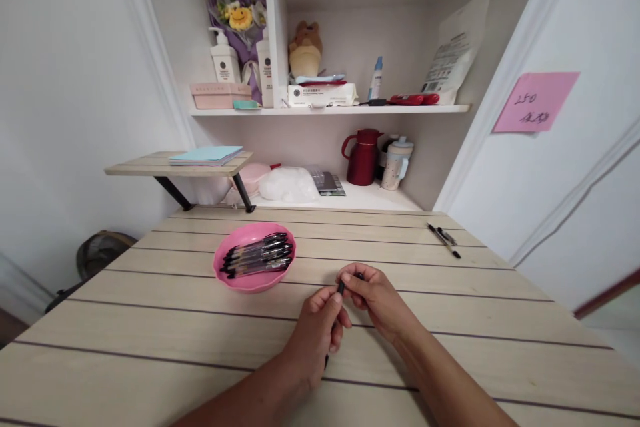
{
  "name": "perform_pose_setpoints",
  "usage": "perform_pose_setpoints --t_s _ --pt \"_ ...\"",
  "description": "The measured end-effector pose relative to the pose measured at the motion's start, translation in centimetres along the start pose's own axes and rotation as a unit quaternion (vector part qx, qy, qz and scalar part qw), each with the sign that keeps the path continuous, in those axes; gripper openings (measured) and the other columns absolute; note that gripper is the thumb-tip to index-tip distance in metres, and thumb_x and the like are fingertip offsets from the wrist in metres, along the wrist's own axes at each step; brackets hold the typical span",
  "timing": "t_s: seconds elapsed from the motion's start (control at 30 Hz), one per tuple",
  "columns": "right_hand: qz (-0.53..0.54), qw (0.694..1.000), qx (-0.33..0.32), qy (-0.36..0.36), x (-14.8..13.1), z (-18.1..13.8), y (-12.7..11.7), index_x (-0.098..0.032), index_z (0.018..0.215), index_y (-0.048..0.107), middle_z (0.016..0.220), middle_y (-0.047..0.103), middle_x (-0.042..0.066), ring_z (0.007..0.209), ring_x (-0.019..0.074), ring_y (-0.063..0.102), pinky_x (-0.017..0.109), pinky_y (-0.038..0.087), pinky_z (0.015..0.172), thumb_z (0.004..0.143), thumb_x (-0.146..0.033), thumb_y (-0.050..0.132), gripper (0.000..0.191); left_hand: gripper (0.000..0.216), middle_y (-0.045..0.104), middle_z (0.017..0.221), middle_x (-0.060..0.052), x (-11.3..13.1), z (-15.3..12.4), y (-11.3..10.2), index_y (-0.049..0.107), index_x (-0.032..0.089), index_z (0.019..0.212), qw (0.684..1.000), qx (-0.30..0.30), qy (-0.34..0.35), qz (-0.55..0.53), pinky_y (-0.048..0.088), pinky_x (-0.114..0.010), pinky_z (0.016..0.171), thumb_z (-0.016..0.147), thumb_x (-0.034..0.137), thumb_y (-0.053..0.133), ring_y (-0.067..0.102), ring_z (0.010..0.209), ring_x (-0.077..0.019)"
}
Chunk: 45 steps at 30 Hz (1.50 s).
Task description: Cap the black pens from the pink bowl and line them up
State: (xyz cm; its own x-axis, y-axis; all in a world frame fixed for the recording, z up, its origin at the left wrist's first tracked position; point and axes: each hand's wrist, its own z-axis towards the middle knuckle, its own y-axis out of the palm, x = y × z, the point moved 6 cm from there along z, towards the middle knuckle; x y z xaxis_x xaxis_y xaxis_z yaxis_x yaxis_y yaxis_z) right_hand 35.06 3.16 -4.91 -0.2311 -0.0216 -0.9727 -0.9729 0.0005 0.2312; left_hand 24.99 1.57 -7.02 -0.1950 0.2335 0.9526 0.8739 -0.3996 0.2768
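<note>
Over the middle of the table, my left hand is closed around a black pen; its lower end pokes out below the palm and the rest is hidden by the fingers. My right hand meets it there, with thumb and fingertips pinched at the pen's upper end. A small dark piece shows between the right fingers, too covered to tell whether it is a cap or another part. Left of the hands is a pink bowl holding several black-and-clear pens laid side by side.
Two or so pens lie at the table's right rear. At the back left stands a small raised shelf with blue paper on it. Behind the table are a red jug, a speckled cup and a white plastic bag.
</note>
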Motion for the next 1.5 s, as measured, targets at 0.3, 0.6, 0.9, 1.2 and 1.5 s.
perform_pose_setpoints --t_s 0.3,0.6,0.9,1.2,1.5 --pt "0.034 0.999 0.003 0.019 0.6 0.0 0.1 -0.017 0.075 0.057 0.054 0.051 -0.003 0.040 0.0039 0.030 0.020 0.015 0.040 0.073 -0.048 0.055 0.032 0.030 0.049 0.055 0.006 0.1 0.0 -0.2 0.051 0.016 0.082 1.000 -0.003 0.003 -0.003 0.015 -0.017 0.033 0.075 0.045 0.049 0.028 0.031 -0.0006" --pt "0.029 0.999 0.010 0.009 0.3 0.1 -0.4 -0.015 0.075 0.061 0.045 0.044 -0.006 0.040 0.0037 0.028 0.020 0.019 0.040 0.067 -0.039 0.066 0.026 0.033 0.050 0.054 0.006 -0.4 0.1 -0.3 0.053 0.015 0.091 1.000 -0.008 -0.012 -0.002 0.015 -0.016 0.032 0.075 0.043 0.049 0.028 0.030 -0.0010" --pt "0.126 0.990 0.061 -0.029 0.2 0.6 -1.6 -0.017 0.081 0.062 0.076 0.061 0.002 0.040 0.0014 0.030 0.020 0.018 0.036 0.065 -0.035 0.068 0.025 0.035 0.050 0.054 0.005 -0.4 -0.1 -0.2 0.055 0.013 0.095 1.000 -0.016 -0.021 -0.001 0.017 -0.016 0.032 0.075 0.041 0.049 0.029 0.030 -0.0008" --pt "0.158 0.983 0.085 -0.025 0.1 0.8 -2.0 -0.017 0.077 0.059 0.071 0.061 0.001 0.039 0.0016 0.031 0.018 0.019 0.035 0.063 -0.033 0.069 0.024 0.035 0.050 0.055 0.005 -0.3 0.0 -0.4 0.055 0.014 0.094 1.000 -0.017 -0.021 -0.012 0.016 -0.016 0.032 0.075 0.042 0.050 0.029 0.031 -0.0008" --pt "0.029 0.990 0.137 0.011 1.4 1.9 -3.4 -0.017 0.067 0.051 0.061 0.060 0.000 0.034 0.0019 0.031 0.017 0.018 0.032 0.059 -0.040 0.068 0.030 0.038 0.049 0.056 0.005 -0.1 0.0 -0.4 0.055 0.015 0.095 1.000 -0.011 -0.025 0.002 0.016 -0.017 0.032 0.072 0.045 0.052 0.028 0.032 -0.0011"
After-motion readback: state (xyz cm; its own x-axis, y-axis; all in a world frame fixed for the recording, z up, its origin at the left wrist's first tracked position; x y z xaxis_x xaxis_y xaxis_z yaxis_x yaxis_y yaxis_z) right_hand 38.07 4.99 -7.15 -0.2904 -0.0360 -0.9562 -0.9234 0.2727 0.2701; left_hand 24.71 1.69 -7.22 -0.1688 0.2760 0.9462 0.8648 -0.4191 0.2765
